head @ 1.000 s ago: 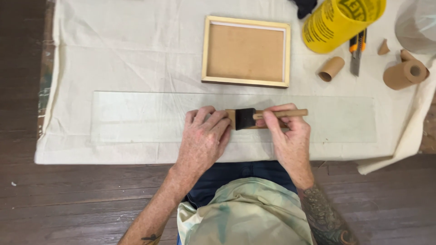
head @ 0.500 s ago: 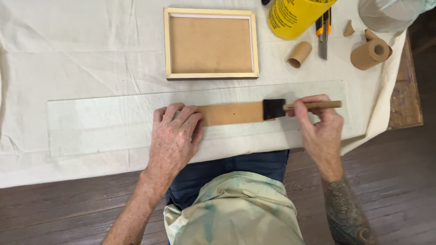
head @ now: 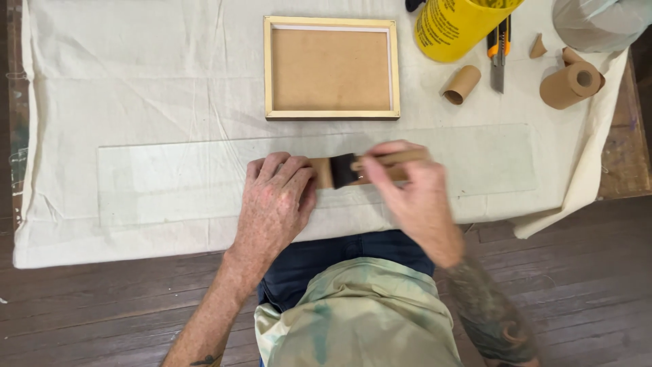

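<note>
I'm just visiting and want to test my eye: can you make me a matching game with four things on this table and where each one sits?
1. wooden frame
2. yellow container
3. brush
4. utility knife

A. held in the right hand
B. right of the yellow container
C. top edge, right of the frame
D. middle of the cloth, above the hands

Pairs: 1-D, 2-C, 3-A, 4-B

Lighting even, soft, moderately bright; source direction cannot be told. Shadows faint: thin dark line under the lower edge of the wooden frame [head: 331, 66]. Pale cloth [head: 136, 88] well exposed, no blown glare. Right hand [head: 414, 197] motion-blurred; left hand [head: 275, 204] sharp. Floor [head: 102, 312] darker. Slight bowing at the edges.
</note>
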